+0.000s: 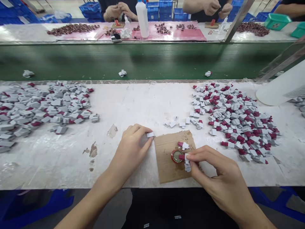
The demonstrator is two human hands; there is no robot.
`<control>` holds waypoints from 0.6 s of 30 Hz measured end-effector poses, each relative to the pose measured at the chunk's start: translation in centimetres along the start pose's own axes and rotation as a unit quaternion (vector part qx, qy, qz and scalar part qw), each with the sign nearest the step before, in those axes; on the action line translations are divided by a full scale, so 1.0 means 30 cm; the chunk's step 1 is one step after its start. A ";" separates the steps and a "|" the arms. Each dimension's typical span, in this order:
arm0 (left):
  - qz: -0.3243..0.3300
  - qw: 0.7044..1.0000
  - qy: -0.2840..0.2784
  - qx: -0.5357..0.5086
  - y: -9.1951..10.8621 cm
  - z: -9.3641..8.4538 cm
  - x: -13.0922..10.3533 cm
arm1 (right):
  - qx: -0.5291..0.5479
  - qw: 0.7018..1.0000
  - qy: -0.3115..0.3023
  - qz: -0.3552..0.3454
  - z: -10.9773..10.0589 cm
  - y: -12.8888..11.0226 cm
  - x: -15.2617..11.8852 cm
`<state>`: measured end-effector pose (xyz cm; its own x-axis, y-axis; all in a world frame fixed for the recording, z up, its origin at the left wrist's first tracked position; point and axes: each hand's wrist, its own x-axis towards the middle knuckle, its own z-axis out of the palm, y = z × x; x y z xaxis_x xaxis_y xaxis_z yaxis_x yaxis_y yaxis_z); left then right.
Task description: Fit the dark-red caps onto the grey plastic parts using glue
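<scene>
My left hand (135, 144) pinches a small white plastic piece (150, 135) between thumb and forefinger, just left of the cardboard square (164, 171). Over the cardboard's right side, my right hand (214, 171) grips a small white and dark-red piece (186, 158). Its red end reaches into a bottle cap (175, 156) that lies open side up on the cardboard. Another white and dark-red piece (184, 145) rests above the cap. A grey-white piece (187, 167) sits right under my right fingertips.
Piles of grey-white and dark-red pieces lie at left (47, 108) and right (238, 117). A white bottle (282, 84) stands far right. Beyond the table runs a green conveyor belt (162, 60) with several pieces on it. Co-workers' hands (119, 11) work across it.
</scene>
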<state>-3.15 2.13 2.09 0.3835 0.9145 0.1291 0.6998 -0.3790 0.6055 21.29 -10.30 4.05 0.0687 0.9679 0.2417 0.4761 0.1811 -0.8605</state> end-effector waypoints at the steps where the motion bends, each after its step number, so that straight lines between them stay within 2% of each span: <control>1: -0.004 1.000 -0.003 -0.007 0.001 0.000 0.003 | -0.011 1.000 -0.006 -0.002 0.001 -0.001 0.002; 6: -0.023 0.997 -0.021 -0.073 0.030 -0.004 0.014 | -0.036 0.999 -0.014 -0.014 0.003 -0.012 0.012; 10: -0.039 0.983 -0.048 -0.174 0.070 -0.007 0.023 | -0.039 0.999 -0.025 -0.001 -0.002 -0.028 0.024; 14: -0.059 0.949 -0.071 -0.300 0.116 -0.002 0.040 | -0.008 1.000 -0.004 0.029 -0.025 -0.024 0.041; 18: -0.075 0.898 -0.101 -0.422 0.173 0.012 0.061 | 0.151 0.982 0.077 0.086 -0.042 0.017 0.075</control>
<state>1.42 1.78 5.19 0.4838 0.8698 -0.0966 0.0793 0.0663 0.9946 22.80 -8.25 4.71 0.2677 0.9553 0.1258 0.1651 0.0831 -0.9828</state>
